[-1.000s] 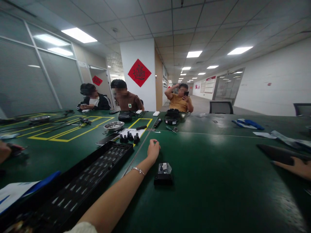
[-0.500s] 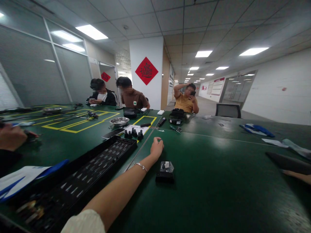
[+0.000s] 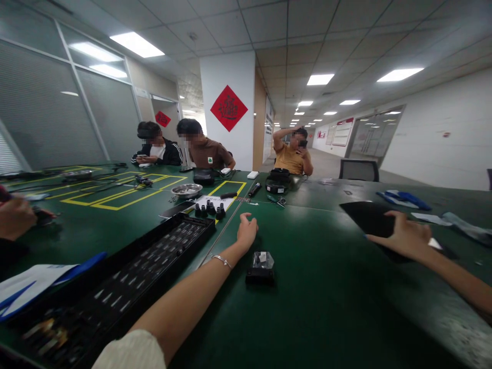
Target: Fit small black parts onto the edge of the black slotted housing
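Note:
On the right, my right hand grips a thin black flat panel by its near edge, tilted above the table. The thumb lies along its lower side and the fingers are over the top. My left hand, a bracelet on its wrist, is over the table's middle with loosely curled fingers apart and nothing visible in them. Nearer to me stands a small black box with a clear plastic bag on top. A long black tray holding rows of small metal bits runs left of my left arm.
Several black sockets stand beyond the tray, near a steel bowl and pliers. Gloves lie at the right, more at the left. A co-worker's hand is at the left edge; three people sit opposite.
My right hand has come in from the right edge, bringing the black panel leftward and up. My left hand stays in nearly the same place, its fingers spread slightly more. The view shifted a little.

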{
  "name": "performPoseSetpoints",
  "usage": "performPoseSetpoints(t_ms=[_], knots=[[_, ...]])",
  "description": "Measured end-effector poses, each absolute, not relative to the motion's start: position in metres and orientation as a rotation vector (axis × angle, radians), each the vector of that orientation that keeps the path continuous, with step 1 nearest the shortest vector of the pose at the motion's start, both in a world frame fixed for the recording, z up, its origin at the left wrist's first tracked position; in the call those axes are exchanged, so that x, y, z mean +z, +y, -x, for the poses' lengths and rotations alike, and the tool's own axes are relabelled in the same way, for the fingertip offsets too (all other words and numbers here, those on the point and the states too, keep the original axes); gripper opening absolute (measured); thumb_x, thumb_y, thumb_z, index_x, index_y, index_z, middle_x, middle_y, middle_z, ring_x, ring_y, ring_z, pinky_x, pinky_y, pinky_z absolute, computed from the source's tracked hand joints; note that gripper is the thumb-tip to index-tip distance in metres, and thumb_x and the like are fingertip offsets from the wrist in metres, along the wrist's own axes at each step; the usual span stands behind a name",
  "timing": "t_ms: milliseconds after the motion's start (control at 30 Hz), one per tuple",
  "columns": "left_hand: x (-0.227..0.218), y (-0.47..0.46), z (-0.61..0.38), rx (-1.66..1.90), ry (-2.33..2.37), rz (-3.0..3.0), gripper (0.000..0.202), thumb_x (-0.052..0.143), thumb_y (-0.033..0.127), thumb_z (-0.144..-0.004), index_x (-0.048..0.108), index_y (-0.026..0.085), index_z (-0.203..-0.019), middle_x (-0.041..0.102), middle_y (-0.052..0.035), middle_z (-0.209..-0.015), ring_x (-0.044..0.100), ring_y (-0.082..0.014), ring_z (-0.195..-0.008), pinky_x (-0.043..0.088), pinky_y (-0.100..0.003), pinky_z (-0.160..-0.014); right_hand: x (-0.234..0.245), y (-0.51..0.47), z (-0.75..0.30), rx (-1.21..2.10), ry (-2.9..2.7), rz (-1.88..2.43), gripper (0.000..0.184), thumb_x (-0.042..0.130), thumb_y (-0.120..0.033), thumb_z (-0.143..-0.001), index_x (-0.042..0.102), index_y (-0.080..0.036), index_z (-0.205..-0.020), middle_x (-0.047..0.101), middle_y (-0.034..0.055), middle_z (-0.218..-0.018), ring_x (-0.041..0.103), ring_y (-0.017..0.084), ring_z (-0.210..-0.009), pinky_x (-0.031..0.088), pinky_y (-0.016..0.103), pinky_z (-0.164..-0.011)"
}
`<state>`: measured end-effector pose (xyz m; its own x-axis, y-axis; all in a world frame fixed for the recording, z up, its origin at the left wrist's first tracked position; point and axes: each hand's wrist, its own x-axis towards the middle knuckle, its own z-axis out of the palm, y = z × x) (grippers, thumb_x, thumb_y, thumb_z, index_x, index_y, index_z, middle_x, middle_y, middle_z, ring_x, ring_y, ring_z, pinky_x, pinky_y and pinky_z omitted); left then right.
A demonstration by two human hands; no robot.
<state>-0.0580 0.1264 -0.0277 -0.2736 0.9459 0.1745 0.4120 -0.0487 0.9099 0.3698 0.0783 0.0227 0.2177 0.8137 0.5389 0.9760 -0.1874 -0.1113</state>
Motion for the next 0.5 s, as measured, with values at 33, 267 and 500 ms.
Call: performPoseSetpoints(t_ms=[33, 267, 500], knots=[[-0.029, 0.127, 0.058, 1.312, 1.677, -1.456, 0.024, 0.039, 0.027, -0.081, 0.04, 0.021, -0.104, 0.055, 0.0049, -0.056, 0.054, -0.0152, -0.057, 0.035, -0.025, -0.056, 0.024, 0.072, -0.343, -0.423, -1.774, 2.056, 0.086, 0.052, -0.073, -0.051, 0.047, -0.013, -0.112, 0.061, 0.0182, -0.086, 0.057, 0.038, -0.089, 0.033, 0.048, -0.079], [-0.031, 0.128, 0.055, 1.386, 1.526, -1.54, 0.019, 0.027, 0.029, -0.084, 0.044, 0.022, -0.081, 0.047, 0.0061, -0.048, 0.048, -0.013, -0.051, 0.035, -0.023, -0.055, 0.005, 0.028, -0.194, 0.038, -1.973, 1.863, 0.078, 0.057, -0.07, -0.053, 0.039, -0.025, -0.114, 0.057, 0.0103, -0.101, 0.052, 0.034, -0.099, 0.026, 0.052, -0.09], [-0.033, 0.133, 0.053, 1.388, 1.545, -1.545, 0.013, 0.034, 0.028, -0.083, 0.042, 0.021, -0.076, 0.046, 0.0065, -0.047, 0.049, -0.0129, -0.051, 0.034, -0.024, -0.055, -0.012, 0.013, -0.154, -0.205, -2.053, 1.839, 0.073, 0.058, -0.069, -0.052, 0.048, -0.017, -0.102, 0.056, 0.012, -0.092, 0.048, 0.034, -0.099, 0.016, 0.052, -0.098]])
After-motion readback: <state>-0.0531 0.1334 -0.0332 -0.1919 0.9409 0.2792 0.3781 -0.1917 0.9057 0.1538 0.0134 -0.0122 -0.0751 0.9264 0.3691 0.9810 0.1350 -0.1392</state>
